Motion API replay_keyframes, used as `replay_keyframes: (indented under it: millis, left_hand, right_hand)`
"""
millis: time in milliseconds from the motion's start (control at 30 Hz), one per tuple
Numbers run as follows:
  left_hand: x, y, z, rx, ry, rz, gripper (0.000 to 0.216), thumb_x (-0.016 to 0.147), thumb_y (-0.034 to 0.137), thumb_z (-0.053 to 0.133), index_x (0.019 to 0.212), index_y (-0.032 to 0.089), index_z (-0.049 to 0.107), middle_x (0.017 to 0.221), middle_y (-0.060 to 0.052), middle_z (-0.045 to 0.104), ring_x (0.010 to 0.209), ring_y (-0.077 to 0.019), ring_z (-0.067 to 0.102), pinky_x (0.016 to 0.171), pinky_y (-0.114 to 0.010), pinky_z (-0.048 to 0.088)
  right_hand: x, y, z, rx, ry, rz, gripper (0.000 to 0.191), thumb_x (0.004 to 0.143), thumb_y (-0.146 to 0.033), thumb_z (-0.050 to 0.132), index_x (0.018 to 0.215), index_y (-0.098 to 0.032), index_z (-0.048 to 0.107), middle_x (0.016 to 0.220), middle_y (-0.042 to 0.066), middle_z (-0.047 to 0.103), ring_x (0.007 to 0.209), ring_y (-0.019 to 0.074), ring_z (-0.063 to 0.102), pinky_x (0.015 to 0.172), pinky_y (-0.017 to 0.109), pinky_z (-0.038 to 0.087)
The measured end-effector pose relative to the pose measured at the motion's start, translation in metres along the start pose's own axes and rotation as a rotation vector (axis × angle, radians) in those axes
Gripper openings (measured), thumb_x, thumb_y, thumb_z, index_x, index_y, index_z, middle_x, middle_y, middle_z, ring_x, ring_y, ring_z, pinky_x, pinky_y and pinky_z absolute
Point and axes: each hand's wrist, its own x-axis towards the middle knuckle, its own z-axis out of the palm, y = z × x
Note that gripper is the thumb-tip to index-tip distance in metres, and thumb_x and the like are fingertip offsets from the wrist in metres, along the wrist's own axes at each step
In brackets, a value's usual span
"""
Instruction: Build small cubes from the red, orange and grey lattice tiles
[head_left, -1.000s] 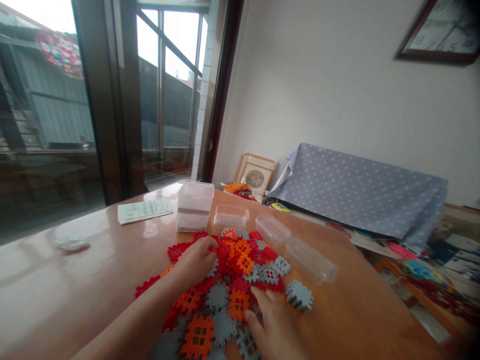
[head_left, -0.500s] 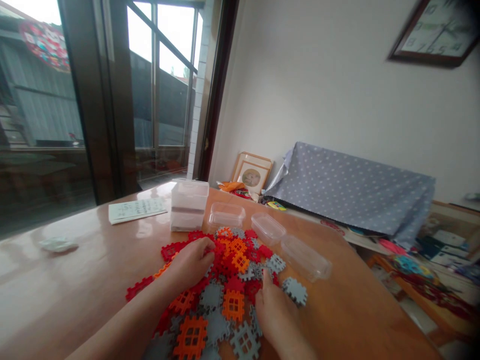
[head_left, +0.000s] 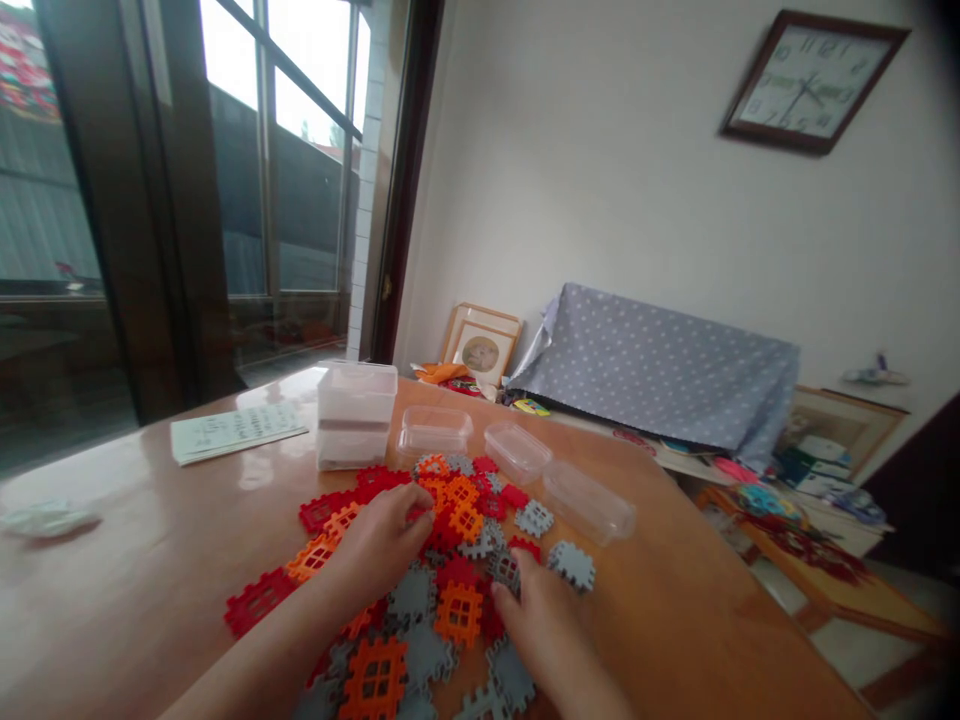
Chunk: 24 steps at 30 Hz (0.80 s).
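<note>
Red, orange and grey notched plastic tiles, some with window grids, lie in a loose pile on the table; an orange window tile [head_left: 459, 614] is near its middle. My left hand [head_left: 396, 525] hovers over the pile's left part, fingers curled inward; whatever is in them is hidden. At the pile's right side my right hand [head_left: 544, 615] has thumb and index finger at a grey window tile [head_left: 505, 568], seemingly pinching its edge. A plain grey tile [head_left: 571, 566] lies just beyond this hand, to the right.
Behind the pile stand a stacked translucent box [head_left: 356, 415] and clear plastic trays [head_left: 435, 430], [head_left: 517, 452], [head_left: 589, 500]. A handwritten paper [head_left: 238, 430] and a crumpled pale packet [head_left: 49, 518] lie on the table [head_left: 675, 620] at left. A dotted cloth [head_left: 660, 370] drapes beyond it.
The view has turned slightly right. My right hand has drawn back a little, and the grey window tile now shows by its thumb. My left hand stays curled over the pile.
</note>
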Motion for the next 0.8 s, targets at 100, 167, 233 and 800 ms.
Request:
replay_keyframes:
  millis: [100, 167, 233, 800]
  left_hand:
    - [-0.002, 0.004, 0.005, -0.024, -0.018, 0.047, 0.014, 0.09, 0.03, 0.054, 0.089, 0.022, 0.066, 0.09, -0.003, 0.07, 0.086, -0.0212, 0.062, 0.077, -0.03, 0.04]
    - [-0.004, 0.006, 0.008, -0.032, -0.03, 0.064, 0.015, 0.09, 0.03, 0.054, 0.088, 0.023, 0.066, 0.089, -0.003, 0.07, 0.085, -0.021, 0.062, 0.076, -0.03, 0.04]
    - [-0.005, 0.008, 0.011, -0.048, -0.038, 0.071, 0.015, 0.09, 0.031, 0.054, 0.088, 0.023, 0.066, 0.088, -0.003, 0.07, 0.085, -0.0211, 0.063, 0.076, -0.03, 0.041]
    - [-0.014, 0.022, 0.025, -0.315, -0.113, 0.071, 0.019, 0.092, 0.039, 0.057, 0.094, 0.023, 0.067, 0.09, -0.003, 0.072, 0.086, -0.021, 0.065, 0.077, -0.028, 0.045]
  right_hand:
    - [0.0, -0.002, -0.001, -0.019, -0.013, 0.006, 0.043, 0.091, -0.039, 0.058, 0.131, -0.022, 0.061, 0.108, 0.011, 0.077, 0.101, 0.0289, 0.072, 0.082, 0.035, 0.05]
    - [0.0, -0.004, -0.002, -0.009, -0.004, 0.01, 0.042, 0.09, -0.039, 0.06, 0.129, -0.023, 0.062, 0.109, 0.01, 0.076, 0.101, 0.0277, 0.072, 0.082, 0.034, 0.05]
    - [-0.001, -0.006, -0.003, -0.003, 0.008, 0.007, 0.04, 0.09, -0.039, 0.062, 0.127, -0.023, 0.063, 0.108, 0.01, 0.076, 0.101, 0.0264, 0.072, 0.082, 0.032, 0.049]
    - [-0.01, -0.012, -0.017, 0.473, 0.239, -0.165, 0.046, 0.106, -0.049, 0.031, 0.082, -0.021, 0.058, 0.073, 0.0, 0.061, 0.069, 0.0142, 0.057, 0.063, 0.023, 0.036]
